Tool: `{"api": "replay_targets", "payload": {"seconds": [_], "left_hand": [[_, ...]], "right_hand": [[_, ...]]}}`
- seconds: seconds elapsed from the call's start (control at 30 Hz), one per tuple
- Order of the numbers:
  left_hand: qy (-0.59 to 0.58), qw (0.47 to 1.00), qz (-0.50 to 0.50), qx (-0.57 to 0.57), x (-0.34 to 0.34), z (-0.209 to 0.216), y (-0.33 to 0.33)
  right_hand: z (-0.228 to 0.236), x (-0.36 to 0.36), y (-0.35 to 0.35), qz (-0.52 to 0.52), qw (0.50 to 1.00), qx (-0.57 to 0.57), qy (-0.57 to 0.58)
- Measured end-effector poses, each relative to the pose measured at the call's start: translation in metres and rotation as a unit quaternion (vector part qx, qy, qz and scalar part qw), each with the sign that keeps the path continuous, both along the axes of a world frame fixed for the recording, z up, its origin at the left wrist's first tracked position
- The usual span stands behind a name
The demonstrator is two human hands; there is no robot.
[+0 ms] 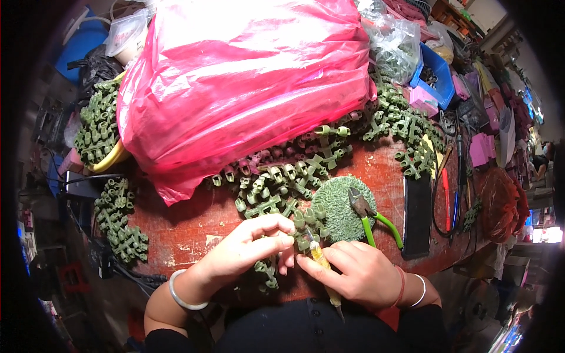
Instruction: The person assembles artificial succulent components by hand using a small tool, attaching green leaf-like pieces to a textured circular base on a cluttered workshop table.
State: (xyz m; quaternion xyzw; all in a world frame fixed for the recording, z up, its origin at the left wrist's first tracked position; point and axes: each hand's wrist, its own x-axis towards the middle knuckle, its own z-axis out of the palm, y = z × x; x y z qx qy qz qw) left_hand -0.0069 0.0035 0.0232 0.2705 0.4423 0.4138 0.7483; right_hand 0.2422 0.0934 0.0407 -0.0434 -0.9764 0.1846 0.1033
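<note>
My left hand (253, 244) is closed, thumb and fingers pinched on a branched green piece with small skull shapes (310, 221). Pen-like and wrapped in yellow, a pointed hand tool (319, 256) rests in the closed fingers of my right hand (360, 272). Its metal upper tip is against or very close to the green piece; I cannot tell which. Just beyond my hands lie a round, rough green pad (335, 197) and cutting pliers with green handles (366, 226). Another green skull piece (266, 274) lies below my left hand.
A large pink plastic bag (247, 88) covers the far middle of the red worktable (182, 235). Heaps of green skull pieces (120, 223) lie left and right. A yellow-rimmed basin (109, 159), a black flat slab (416, 217), a red pen (445, 191) and a blue bin (438, 76) surround them.
</note>
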Motion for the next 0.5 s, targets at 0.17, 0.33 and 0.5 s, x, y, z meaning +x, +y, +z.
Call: {"api": "replay_targets", "payload": {"seconds": [0.17,0.33,0.5], "left_hand": [[0.008,1.000,-0.003,0.000,-0.0002,0.0015,0.0007],[0.001,1.000,-0.004,0.003,-0.0005,0.0005,0.0011],[-0.006,1.000,-0.003,0.003,-0.0005,0.0001,0.0004]], "right_hand": [[0.0009,0.0001,-0.0004,0.000,1.000,-0.006,-0.016],[0.0012,0.0007,-0.0006,0.001,1.000,-0.003,-0.018],[0.0012,0.0006,-0.0012,0.003,1.000,-0.001,-0.016]]}}
